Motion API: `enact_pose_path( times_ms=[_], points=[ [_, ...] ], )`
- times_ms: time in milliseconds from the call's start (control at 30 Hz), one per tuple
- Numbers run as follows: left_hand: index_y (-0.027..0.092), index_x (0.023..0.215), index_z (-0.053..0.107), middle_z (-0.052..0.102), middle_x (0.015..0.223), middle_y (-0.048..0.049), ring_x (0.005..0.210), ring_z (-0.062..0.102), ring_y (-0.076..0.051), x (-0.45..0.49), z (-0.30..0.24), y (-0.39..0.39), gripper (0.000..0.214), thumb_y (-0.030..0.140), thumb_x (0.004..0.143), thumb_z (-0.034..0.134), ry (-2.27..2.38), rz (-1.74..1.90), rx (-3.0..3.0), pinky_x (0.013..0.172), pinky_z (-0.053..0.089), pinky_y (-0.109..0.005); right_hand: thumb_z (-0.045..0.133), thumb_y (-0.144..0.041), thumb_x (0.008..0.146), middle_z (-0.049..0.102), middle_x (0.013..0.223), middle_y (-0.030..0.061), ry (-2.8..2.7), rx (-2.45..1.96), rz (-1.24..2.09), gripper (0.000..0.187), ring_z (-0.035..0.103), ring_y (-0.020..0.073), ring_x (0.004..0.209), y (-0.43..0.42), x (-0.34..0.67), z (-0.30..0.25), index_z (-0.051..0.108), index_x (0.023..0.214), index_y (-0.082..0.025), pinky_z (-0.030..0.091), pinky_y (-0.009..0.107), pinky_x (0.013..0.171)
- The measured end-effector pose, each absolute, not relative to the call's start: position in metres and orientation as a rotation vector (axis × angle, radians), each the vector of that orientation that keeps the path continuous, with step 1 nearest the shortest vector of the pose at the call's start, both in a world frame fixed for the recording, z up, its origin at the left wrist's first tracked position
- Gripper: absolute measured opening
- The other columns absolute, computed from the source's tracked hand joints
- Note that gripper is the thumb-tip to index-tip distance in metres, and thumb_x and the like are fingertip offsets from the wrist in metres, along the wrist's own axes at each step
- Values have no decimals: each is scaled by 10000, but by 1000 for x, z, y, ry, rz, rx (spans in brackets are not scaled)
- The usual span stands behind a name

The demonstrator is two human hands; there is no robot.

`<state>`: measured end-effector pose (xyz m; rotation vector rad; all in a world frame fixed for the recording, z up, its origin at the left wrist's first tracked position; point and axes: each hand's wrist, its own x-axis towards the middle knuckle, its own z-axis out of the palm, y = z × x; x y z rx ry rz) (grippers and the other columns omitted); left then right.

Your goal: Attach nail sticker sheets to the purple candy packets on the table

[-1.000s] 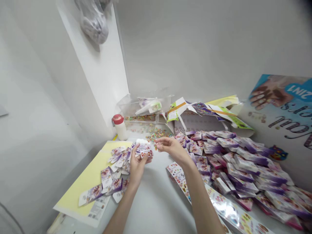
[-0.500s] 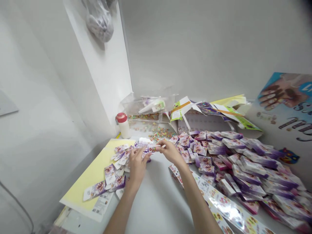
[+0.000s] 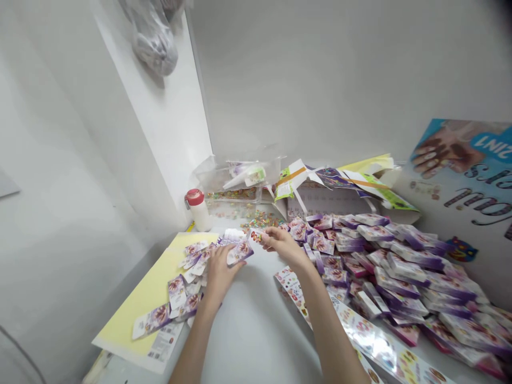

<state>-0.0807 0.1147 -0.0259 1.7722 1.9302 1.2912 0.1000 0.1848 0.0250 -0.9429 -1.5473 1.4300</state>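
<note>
Small packing workroom, more workshop than home: heaps of purple-and-white card packets (image 3: 384, 272) across a white table (image 3: 256, 341), long printed sticker strips (image 3: 376, 341), a yellow sheet (image 3: 140, 314) under more packets, an open cardboard carton (image 3: 328, 197), a clear plastic tub (image 3: 236, 176) of tiny colored pieces, and a nail-art poster (image 3: 460, 165) against bare white walls (image 3: 320, 80).

White tabletop gap (image 3: 256, 320) between card piles (image 3: 392, 282)
</note>
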Motion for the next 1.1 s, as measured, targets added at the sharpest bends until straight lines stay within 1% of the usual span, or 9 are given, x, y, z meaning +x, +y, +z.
enact_pose_path(
  times_ms=[167, 300, 367, 467, 567, 667, 833, 1000, 1100],
  points=[
    [210, 1068, 609, 649, 1117, -72, 1064, 585, -248, -65, -18, 113, 484, 339, 628, 766, 1284, 1682, 1250, 922, 435, -348, 751, -504, 586, 568, 703, -18, -1413, -734, 1698, 419, 500, 94, 591, 175, 96, 35, 597, 778, -165, 416, 226, 589],
    [187, 987, 584, 672, 1003, -63, 962, 628, -218, -61, -21, 114, 482, 417, 610, 775, 1083, 1834, 1018, 844, 476, -291, 763, -497, 593, 557, 684, -22, -1462, -706, 1813, 408, 505, 94, 594, 171, 90, 33, 590, 744, -159, 430, 229, 597],
    [195, 971, 559, 662, 1018, -66, 949, 631, -210, -61, -23, 115, 472, 473, 637, 744, 1050, 1855, 989, 812, 487, -280, 754, -501, 602, 555, 676, -23, -1494, -713, 1841, 404, 513, 96, 600, 171, 86, 31, 591, 740, -157, 439, 234, 605],
    [233, 988, 473, 662, 971, -44, 790, 653, -168, -59, -23, 113, 413, 508, 733, 648, 1089, 1825, 951, 646, 503, -246, 754, -487, 589, 570, 692, -19, -1410, -775, 1719, 396, 536, 104, 625, 172, 81, 31, 590, 745, -161, 449, 236, 625],
    [231, 947, 446, 634, 730, 23, 536, 573, -113, -55, -22, 110, 384, 496, 747, 638, 1199, 1713, 1020, 491, 429, -195, 741, -484, 597, 586, 694, -15, -1299, -831, 1608, 395, 564, 114, 622, 172, 82, 35, 588, 777, -168, 464, 249, 632],
    [199, 867, 511, 593, 685, 32, 606, 564, -115, -53, -22, 109, 377, 422, 666, 738, 1320, 1708, 1184, 562, 436, -194, 723, -475, 626, 580, 639, -24, -1368, -787, 1663, 384, 567, 112, 566, 172, 87, 40, 591, 811, -166, 465, 249, 601],
    [165, 932, 591, 641, 864, -50, 730, 598, -161, -51, -28, 112, 376, 420, 684, 714, 1386, 1670, 1190, 563, 467, -217, 681, -397, 656, 581, 594, -20, -1622, -886, 1407, 280, 525, 102, 491, 177, 94, 35, 612, 776, -154, 421, 228, 513],
    [158, 966, 595, 631, 793, -37, 565, 564, -122, -50, -32, 113, 419, 489, 718, 659, 1394, 1677, 1126, 424, 416, -191, 606, -301, 717, 634, 657, 19, -1765, -963, 1154, 188, 545, 134, 536, 185, 99, 27, 645, 823, -151, 416, 244, 524],
    [163, 952, 628, 647, 812, -48, 587, 582, -137, -50, -32, 112, 421, 490, 693, 681, 1407, 1701, 1157, 423, 423, -197, 583, -207, 738, 643, 695, 23, -1871, -1012, 986, 134, 564, 149, 614, 181, 102, 31, 664, 836, -166, 419, 248, 581]
  ],
)
